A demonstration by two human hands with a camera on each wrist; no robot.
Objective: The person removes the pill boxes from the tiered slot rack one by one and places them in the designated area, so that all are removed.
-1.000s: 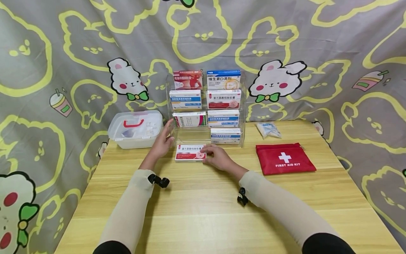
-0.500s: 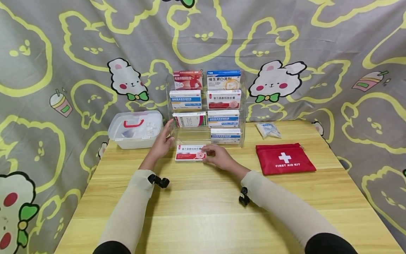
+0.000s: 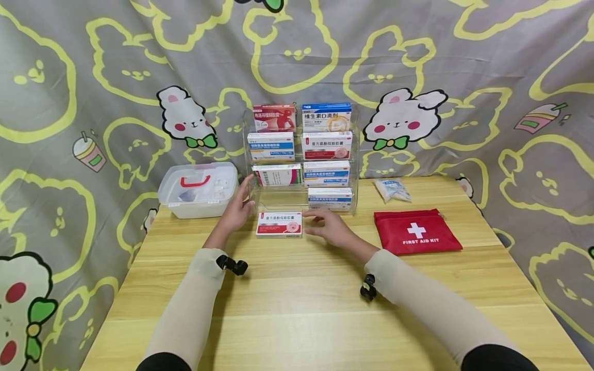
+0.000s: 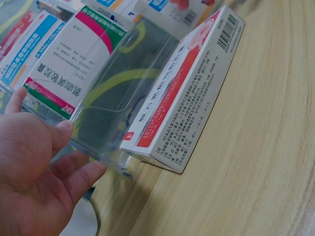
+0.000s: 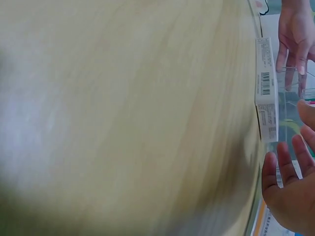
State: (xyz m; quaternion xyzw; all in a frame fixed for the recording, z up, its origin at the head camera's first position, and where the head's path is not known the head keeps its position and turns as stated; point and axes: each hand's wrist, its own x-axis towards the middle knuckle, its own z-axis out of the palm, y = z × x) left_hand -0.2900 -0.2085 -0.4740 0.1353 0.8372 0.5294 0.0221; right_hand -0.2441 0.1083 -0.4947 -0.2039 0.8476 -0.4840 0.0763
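A red-and-white medicine box (image 3: pixel 279 225) lies on the table just in front of the clear display rack (image 3: pixel 274 198). Close to the box's right end is my right hand (image 3: pixel 330 228), fingers spread and nothing held. The right wrist view shows its fingers (image 5: pixel 283 160) apart from the box's edge. My left hand (image 3: pixel 238 208) is at the rack's left side, loosely extended fingertips against the edge. In the left wrist view, the bottom-left shelf beside the box (image 4: pixel 182 88) holds nothing. Above it sits a white, pink and green medicine box (image 4: pixel 74 59).
Several medicine boxes (image 3: pixel 327 145) fill the rack's other places. A lidded plastic case (image 3: pixel 199 207) with a red handle stands left. On the right lie a red first aid kit pouch (image 3: pixel 394 232) and a small clear packet (image 3: pixel 392 190). A patterned curtain (image 3: pixel 297 62) hangs behind.
My right hand has let go of the red-and-white medicine box and drawn back a little to the right. The box stays in place, and my left hand has not moved.
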